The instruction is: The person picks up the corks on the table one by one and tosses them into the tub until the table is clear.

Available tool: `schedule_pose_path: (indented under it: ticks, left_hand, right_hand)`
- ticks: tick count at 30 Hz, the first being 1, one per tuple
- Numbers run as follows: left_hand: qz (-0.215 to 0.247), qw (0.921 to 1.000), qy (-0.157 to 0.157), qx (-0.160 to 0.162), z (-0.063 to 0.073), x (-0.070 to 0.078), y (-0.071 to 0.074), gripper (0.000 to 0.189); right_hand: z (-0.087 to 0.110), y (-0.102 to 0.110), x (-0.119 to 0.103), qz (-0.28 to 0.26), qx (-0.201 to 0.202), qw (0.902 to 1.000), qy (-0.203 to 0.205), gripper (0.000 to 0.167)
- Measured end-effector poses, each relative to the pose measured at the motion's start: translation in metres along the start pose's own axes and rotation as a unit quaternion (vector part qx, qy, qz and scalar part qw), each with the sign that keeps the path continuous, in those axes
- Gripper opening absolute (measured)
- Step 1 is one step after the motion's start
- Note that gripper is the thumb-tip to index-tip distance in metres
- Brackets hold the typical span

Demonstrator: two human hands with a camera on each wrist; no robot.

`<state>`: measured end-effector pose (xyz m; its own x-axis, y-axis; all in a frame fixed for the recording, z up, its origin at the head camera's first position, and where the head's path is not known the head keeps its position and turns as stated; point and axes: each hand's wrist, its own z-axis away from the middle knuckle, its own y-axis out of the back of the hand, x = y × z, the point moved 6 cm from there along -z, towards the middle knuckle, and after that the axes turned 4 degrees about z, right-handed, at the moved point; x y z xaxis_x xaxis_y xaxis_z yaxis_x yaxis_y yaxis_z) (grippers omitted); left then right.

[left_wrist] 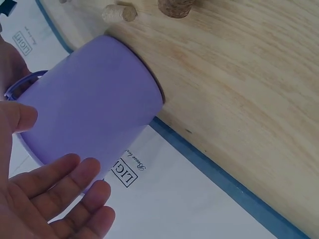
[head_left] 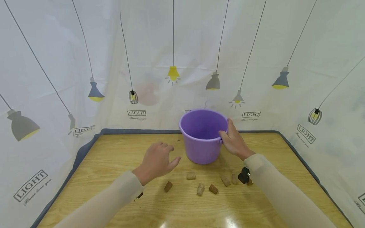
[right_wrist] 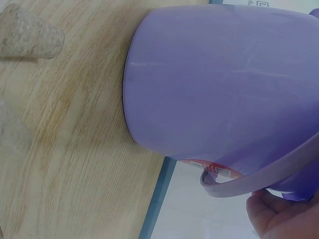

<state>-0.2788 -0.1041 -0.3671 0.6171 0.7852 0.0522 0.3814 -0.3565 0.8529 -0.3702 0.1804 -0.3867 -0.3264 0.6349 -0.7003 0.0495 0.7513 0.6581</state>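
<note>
A purple bucket (head_left: 202, 151) stands upright on the wooden table, its mouth facing up. My right hand (head_left: 236, 141) grips its rim on the right side, thumb and fingers on either side of the edge. The bucket's purple handle (right_wrist: 269, 177) hangs down close to those fingers in the right wrist view. To the left of the bucket, my left hand (head_left: 156, 160) hovers with relaxed fingers and holds nothing. In the left wrist view its fingertips (left_wrist: 102, 191) overlap the bucket's side. Several corks, among them a pale cork (head_left: 191, 175) and a brown cork (head_left: 168, 186), lie in front of the bucket.
More corks, such as a dark cork (head_left: 213, 189) and a light cork (head_left: 225, 180), are scattered toward the right forearm. A white sheet printed with lamps (head_left: 159, 41) surrounds the wooden table (head_left: 114, 158) on the back and sides. A blue-grey border (head_left: 137, 131) runs along its edge.
</note>
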Motion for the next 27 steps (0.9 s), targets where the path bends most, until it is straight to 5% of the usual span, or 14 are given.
schedule_pose_path:
  ticks: [13,27]
  left_hand:
    - [-0.012,0.9988,0.023,-0.041,0.016,-0.005,-0.008,0.040]
    - [-0.019,0.9906,0.038,-0.130,0.033,-0.008,-0.026,0.035]
  right_hand:
    - [0.001,0.000,-0.001,0.000,0.002,1.0000,-0.001,0.076]
    - [0.001,0.000,-0.001,0.002,0.005,1.0000,0.003,0.075]
